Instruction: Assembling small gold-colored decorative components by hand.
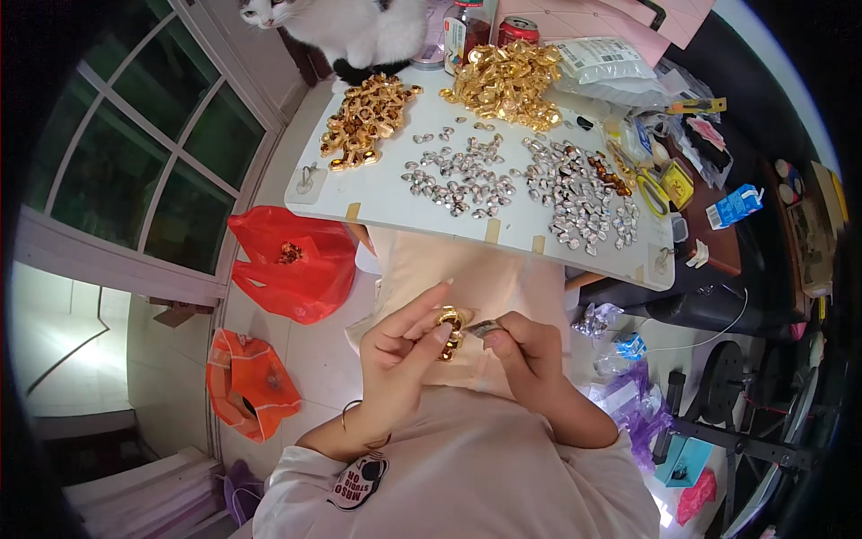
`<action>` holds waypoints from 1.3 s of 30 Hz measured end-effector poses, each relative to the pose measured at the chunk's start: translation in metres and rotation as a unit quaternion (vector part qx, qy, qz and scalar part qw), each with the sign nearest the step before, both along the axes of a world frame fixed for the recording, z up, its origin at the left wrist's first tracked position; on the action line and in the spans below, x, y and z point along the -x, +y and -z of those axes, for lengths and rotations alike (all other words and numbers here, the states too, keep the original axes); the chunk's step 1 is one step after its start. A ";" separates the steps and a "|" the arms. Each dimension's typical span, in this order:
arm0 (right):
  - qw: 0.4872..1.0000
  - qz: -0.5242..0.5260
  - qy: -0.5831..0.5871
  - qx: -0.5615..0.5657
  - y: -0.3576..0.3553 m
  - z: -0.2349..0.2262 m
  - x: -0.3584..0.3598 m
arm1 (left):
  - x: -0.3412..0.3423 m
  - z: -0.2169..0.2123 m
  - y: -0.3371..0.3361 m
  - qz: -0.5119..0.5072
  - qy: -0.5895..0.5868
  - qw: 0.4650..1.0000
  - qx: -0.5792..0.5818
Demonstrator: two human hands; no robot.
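White table point(386, 199), gold ornament point(455, 339) held off its near edge

From the head view, gold pieces point(366, 121) are seen heaped by the table's far left corner, and a second gold heap point(510, 85) is piled along its far edge. Silvery gems point(462, 177) are spread from the middle toward the right edge, with amber gems point(611, 175) placed among those on the right.

The gold ornament, showing brown facets, is held clear of the near edge. It is pinched between thumb and fingers of the left hand point(400, 346). A slim grey item point(483, 329) is gripped between thumb and finger of the right hand point(532, 349), its tip near the ornament; whether it is a tool or a part cannot be told at this size.

The ornament is judged light, stiff and rather slippery; it would best be taken by its metal rim, with the brown facets left free of pressure.
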State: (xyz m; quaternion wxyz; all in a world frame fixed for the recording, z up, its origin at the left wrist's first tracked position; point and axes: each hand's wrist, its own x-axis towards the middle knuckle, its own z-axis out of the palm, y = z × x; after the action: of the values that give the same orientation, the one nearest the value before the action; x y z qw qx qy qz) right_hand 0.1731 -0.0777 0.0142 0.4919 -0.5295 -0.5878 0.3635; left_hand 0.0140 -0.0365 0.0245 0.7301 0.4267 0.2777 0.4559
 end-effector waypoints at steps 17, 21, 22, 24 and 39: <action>0.999 0.034 -0.017 0.001 -0.001 0.005 0.008 | -0.004 0.004 0.000 0.001 0.001 1.000 -0.020; 0.942 -0.083 0.273 0.175 0.004 0.004 -0.003 | -0.004 0.011 0.006 0.024 -0.031 0.996 0.080; 0.885 -0.120 0.383 0.236 0.004 0.001 -0.006 | -0.004 0.010 0.007 0.024 -0.031 0.996 0.080; 0.890 -0.101 0.381 0.228 0.003 0.000 -0.010 | -0.004 0.008 0.009 0.030 -0.045 0.993 0.108; 0.933 -0.057 0.291 0.204 0.003 -0.007 -0.006 | -0.001 0.002 0.006 0.042 0.011 0.998 0.042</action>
State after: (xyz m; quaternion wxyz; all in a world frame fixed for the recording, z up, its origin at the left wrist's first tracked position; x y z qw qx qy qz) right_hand 0.1788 -0.0744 0.0208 0.5016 -0.4549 -0.3614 0.6409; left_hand 0.0149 -0.0305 0.0228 0.7625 0.4124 0.2866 0.4078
